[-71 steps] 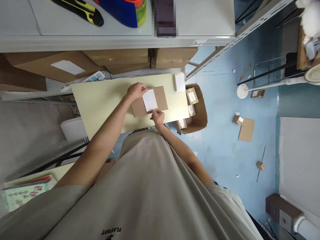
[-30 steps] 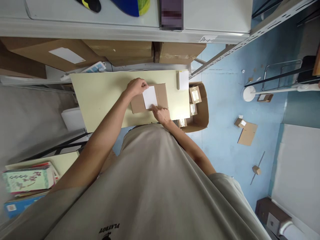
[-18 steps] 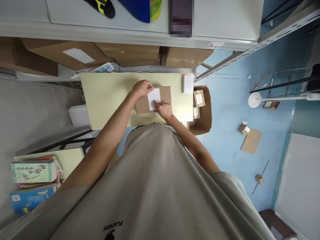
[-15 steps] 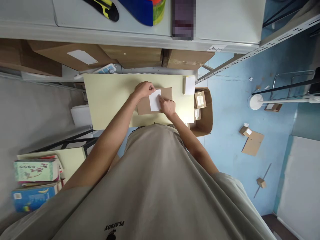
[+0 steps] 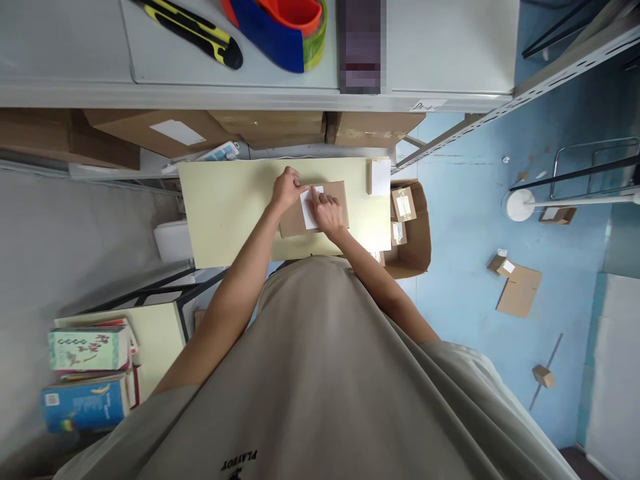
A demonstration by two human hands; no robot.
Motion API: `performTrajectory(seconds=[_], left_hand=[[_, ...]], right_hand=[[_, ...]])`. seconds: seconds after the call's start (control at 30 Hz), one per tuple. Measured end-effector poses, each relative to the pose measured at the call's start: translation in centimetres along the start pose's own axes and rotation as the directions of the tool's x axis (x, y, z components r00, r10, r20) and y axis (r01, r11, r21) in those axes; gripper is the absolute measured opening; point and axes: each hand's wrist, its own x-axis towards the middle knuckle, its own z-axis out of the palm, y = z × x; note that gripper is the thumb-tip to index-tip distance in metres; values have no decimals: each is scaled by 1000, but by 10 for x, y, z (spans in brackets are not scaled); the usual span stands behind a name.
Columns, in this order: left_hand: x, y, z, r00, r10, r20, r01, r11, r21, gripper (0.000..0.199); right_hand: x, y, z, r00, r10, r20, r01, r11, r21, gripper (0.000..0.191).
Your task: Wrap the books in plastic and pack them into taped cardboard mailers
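A flat brown cardboard box [image 5: 293, 223] lies on the pale yellow table in front of me. On its top is a white paper label [image 5: 308, 215], partly covered by my fingers. My left hand [image 5: 286, 189] is at the box's far left corner, its thumb reaching to the label's upper edge and its other fingers bent apart from the thumb. From the right, my right hand [image 5: 328, 213] rests over the label, with the index finger stretched out onto it and the other fingers spread loosely. Neither hand visibly grips anything.
A white stack [image 5: 380, 177] stands at the pale yellow table's [image 5: 225, 220] far right corner. Right of the table, an open carton [image 5: 419, 230] holds small boxes. A shelf [image 5: 450, 47] above bears a box cutter [image 5: 200, 30] and a tape dispenser [image 5: 280, 33]. Books [image 5: 87, 400] lie lower left.
My right index finger has moved up the label towards its top edge. My left thumb has stretched away from its fingers along that edge. The camera view has shifted slightly.
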Motion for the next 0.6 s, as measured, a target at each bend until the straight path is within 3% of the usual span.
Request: performTrajectory(seconds=[0.13,0.27,0.37,0.5,0.6], left_hand=[[2,-2,-6,995,35,93,-25,994,-106,39],[-17,8,-9,995,77,71,-73,996,-53,39],[-59,14,2,985,169,-27,-166,982,94,44],[-125,4,23,961,269,64,-276,930,242,61],[-159,-13,26,947,285,146,-315,912,263,69]], right_hand=[[-4,-8,1,999,-50,5,50,998,-42,61],[-25,-3,2,966,-258,-4,257,965,-54,59],[-37,9,5,959,-271,-87,269,962,-40,67],[-40,21,9,973,-163,-160,162,987,-23,87],[-43,20,9,976,-167,-143,165,986,-21,80]])
